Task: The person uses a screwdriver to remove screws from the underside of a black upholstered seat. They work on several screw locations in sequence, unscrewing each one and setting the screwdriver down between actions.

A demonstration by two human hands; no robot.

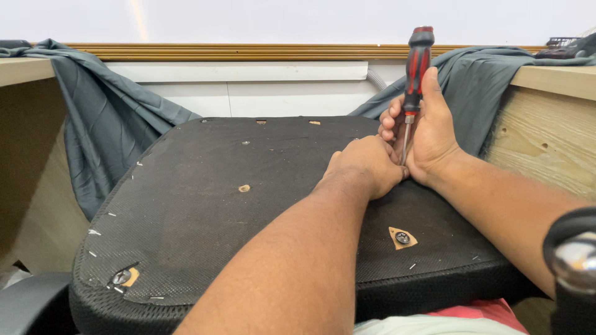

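A black fabric-covered chair seat [205,205] lies upside down in front of me, its underside up. My right hand [428,133] grips a red-and-black screwdriver [417,62] upright, the shaft pointing down at the seat's far right part. My left hand [366,164] is curled beside the shaft at its lower end, touching the seat and my right hand. The tip and whatever it meets are hidden by my fingers. A screw [402,237] sits in a torn triangular hole near the front right. Another screw [121,276] shows at the front left corner.
Grey cloth [105,124] drapes over wooden desks on the left and right [546,142]. A wall with a wooden rail [248,51] runs behind. A small hole [244,188] marks the seat's middle. A black-and-chrome part [574,260] is at the lower right.
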